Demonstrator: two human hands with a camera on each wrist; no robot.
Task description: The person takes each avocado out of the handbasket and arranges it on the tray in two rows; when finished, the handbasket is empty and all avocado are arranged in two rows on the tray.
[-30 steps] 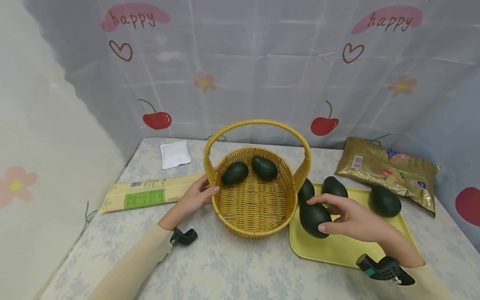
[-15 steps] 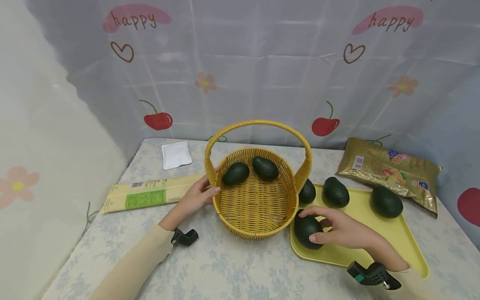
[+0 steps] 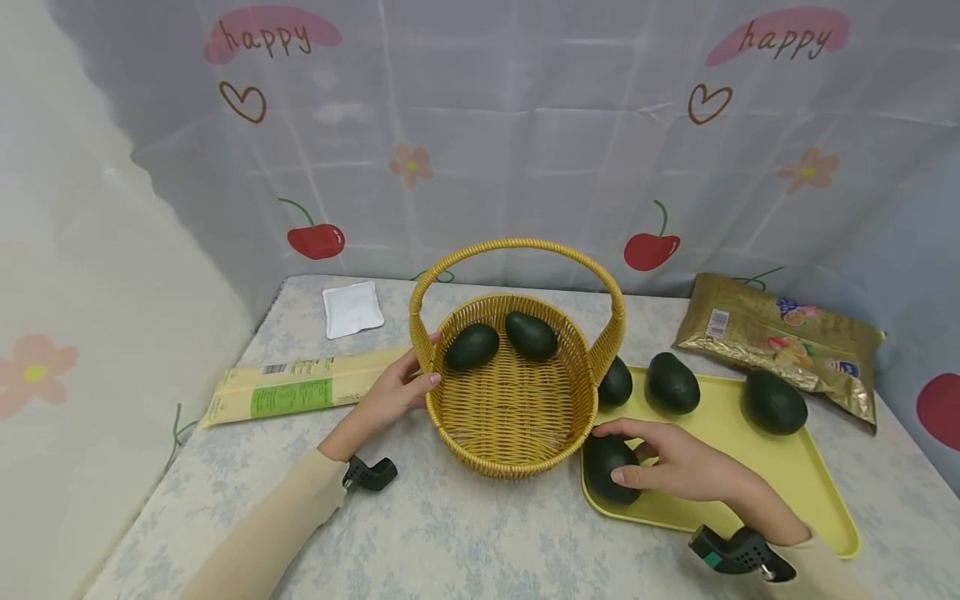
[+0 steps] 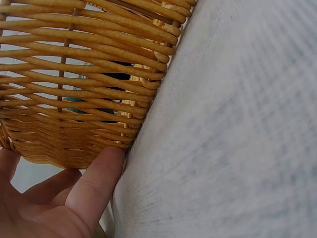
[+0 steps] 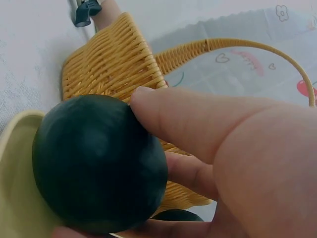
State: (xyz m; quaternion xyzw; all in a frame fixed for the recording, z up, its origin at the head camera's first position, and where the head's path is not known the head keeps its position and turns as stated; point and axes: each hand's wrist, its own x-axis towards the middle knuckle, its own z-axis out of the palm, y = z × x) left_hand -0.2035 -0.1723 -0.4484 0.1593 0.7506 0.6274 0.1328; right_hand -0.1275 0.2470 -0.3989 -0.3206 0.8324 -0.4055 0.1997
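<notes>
A yellow wicker basket (image 3: 510,421) with a tall hoop handle stands in the middle of the table, two dark green avocados (image 3: 472,347) lying at its back. My left hand (image 3: 392,392) rests against the basket's left outer wall, thumb and fingers spread in the left wrist view. My right hand (image 3: 678,460) holds another avocado (image 5: 99,163) between thumb and fingers, at the near left corner of the yellow tray (image 3: 757,508). Whether that avocado bears on the tray is hard to tell. Further avocados lie along the tray's back: one (image 3: 615,383) partly behind the basket, another (image 3: 672,383), and one (image 3: 775,402) at right.
A gold bag (image 3: 780,342) lies behind the tray at right. Left of the basket is a long cream and green packet (image 3: 300,387), partly behind the left hand. A small white packet (image 3: 352,310) lies at the back left. A printed cloth (image 3: 517,150) hangs behind the table.
My right hand has moved left and toward the near edge with the avocado, down to the tray's corner, then slowed. The left hand and the basket have stayed in place.
</notes>
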